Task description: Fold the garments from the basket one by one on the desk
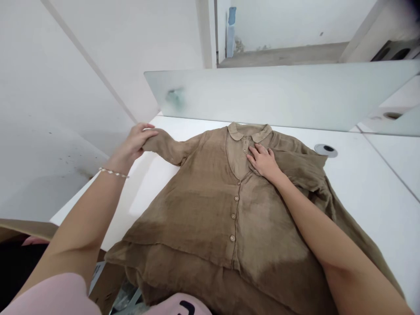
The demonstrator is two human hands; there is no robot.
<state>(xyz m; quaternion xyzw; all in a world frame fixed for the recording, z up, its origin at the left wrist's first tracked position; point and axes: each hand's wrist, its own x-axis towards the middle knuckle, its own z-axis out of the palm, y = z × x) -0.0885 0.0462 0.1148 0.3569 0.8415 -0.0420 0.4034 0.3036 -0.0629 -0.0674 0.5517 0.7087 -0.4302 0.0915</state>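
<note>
On the shirt, left hand pinches sleeve; right hand rests spread.

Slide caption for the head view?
Left hand holding one sleeve of a brown shirt on a white table, right hand resting below its collar.

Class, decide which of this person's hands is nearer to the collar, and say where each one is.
Right. The right hand rests on the shirt just below the collar; the left hand is farther off, at the end of a sleeve.
</note>
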